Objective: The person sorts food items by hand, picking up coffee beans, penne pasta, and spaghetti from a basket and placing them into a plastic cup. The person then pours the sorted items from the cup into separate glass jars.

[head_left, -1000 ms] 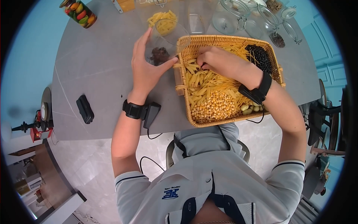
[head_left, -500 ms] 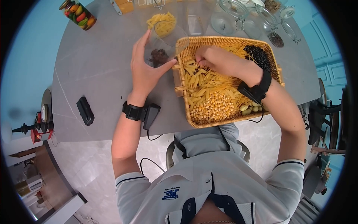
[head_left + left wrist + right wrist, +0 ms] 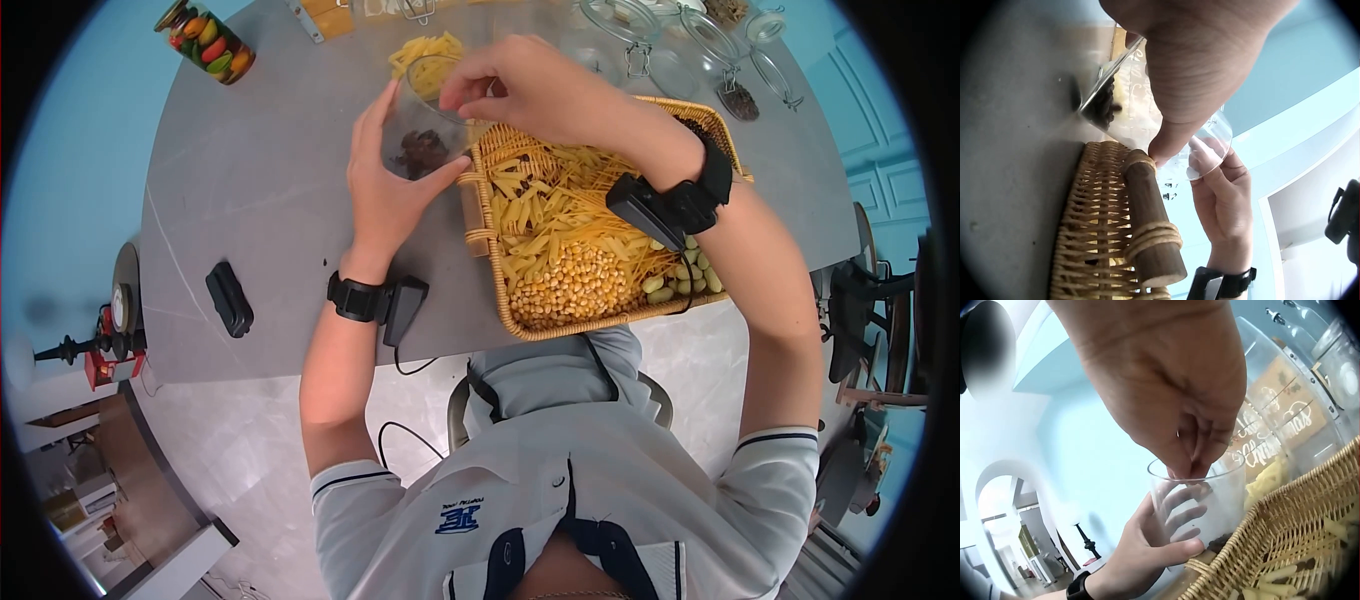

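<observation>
My left hand (image 3: pixel 385 200) wraps fingers and thumb around a clear cup (image 3: pixel 1141 125) beside the basket's left end. Small dark-brown pieces (image 3: pixel 421 152) lie at its bottom. Over the cup's mouth is my right hand (image 3: pixel 545 85), its thumb and fingertips pinched together right at the rim in the right wrist view. I cannot tell whether something small is between them. The wicker basket (image 3: pixel 488 265) holds penne (image 3: pixel 515 212) scattered with dark bits, thin dry noodles, corn kernels (image 3: pixel 570 285) and large pale-green beans (image 3: pixel 690 272). My right forearm covers part of it.
Behind the cup, a clear container holds more penne (image 3: pixel 425 50). Glass clip-top jars (image 3: pixel 635 30) stand at the back right. At the far left are a jar of colourful fruit shapes (image 3: pixel 212 45) and a black case (image 3: pixel 229 298). A wooden handle (image 3: pixel 1154 219) sits on the basket's end.
My right hand has lifted out of the penne and moved up and left to the cup's mouth. The left hand and cup have stayed nearly in place.
</observation>
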`<state>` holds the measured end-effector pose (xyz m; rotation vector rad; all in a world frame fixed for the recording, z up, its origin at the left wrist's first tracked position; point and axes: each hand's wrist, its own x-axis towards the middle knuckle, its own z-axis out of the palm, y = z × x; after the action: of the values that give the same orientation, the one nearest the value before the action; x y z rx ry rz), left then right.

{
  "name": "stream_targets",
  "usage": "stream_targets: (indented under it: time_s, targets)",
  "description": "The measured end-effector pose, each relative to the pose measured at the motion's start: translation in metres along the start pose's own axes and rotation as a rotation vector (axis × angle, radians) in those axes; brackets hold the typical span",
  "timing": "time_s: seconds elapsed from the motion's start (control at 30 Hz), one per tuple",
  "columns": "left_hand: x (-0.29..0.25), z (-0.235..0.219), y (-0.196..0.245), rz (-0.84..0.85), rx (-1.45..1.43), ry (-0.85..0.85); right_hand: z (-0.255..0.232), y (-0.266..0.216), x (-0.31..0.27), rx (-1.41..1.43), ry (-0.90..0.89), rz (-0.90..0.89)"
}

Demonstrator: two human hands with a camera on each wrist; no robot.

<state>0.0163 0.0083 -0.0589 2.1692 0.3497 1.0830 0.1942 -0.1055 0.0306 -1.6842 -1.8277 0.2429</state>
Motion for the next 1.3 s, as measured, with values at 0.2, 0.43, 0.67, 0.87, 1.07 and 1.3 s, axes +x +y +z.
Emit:
stream_targets:
  time_s: [0.2, 0.43, 0.67, 0.87, 1.07, 1.3]
  targets:
    - [0.0, -0.002, 0.0, 0.017, 0.016, 0.001, -0.01, 0.018, -0.025, 0.126, 0.14, 0.279]
    - [0.0, -0.002, -0.001, 0.038, 0.052, 0.001, 0.004, 0.03, -0.06, -0.058, -0.312, 0.317]
    - [0.0, -0.001, -0.001, 0.024, 0.041, 0.0, 0.019, 0.031, -0.068, -0.088, -0.332, 0.277]
    - [0.0, -0.002, 0.001, 0.02, 0.049, -0.008, 0.023, 0.037, -0.073, -0.146, -0.25, 0.227]
    - [0.0, -0.002, -0.001, 0.037, 0.046, -0.006, 0.009, 0.011, -0.057, -0.136, -0.239, 0.332]
    - [0.0, -0.002, 0.0, 0.023, 0.048, -0.005, 0.029, 0.027, -0.061, -0.076, -0.263, 0.288]
